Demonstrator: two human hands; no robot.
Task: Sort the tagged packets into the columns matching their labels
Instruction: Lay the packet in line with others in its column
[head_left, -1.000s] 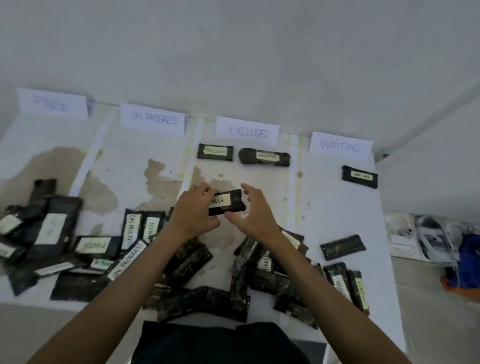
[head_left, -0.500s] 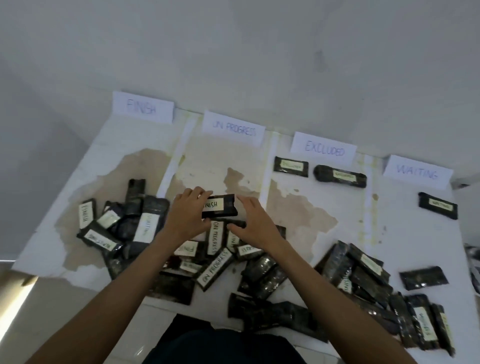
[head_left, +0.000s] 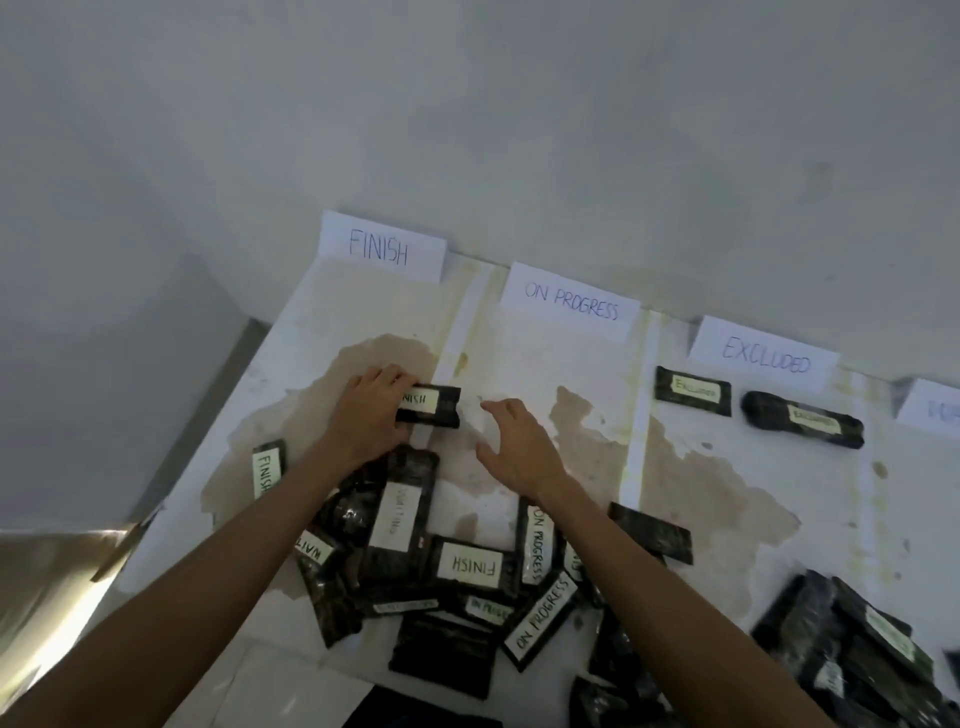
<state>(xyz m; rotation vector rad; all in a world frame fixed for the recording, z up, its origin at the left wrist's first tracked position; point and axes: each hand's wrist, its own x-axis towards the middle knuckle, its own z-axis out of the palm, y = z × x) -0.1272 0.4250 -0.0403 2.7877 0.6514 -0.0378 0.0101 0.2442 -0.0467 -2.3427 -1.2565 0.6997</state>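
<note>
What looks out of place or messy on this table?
Brown stains blotch the white table, like dried spills. The right EXCLUDED packet looks rolled and sits tilted, unlike its flat neighbour.

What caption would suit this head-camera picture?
Left hand holds a black FINISH-tagged packet near the white paper FINISH sign; right hand hovers open.

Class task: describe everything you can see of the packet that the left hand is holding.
The packet is a dark, glossy, plastic-looking rectangle with a pale tag reading FINISH, first letter hidden. It lies crosswise beside the white strip edging the FINISH column. The left hand grips its left end; the right hand hovers open, apart from it. Whether it touches the table is unclear.
</note>
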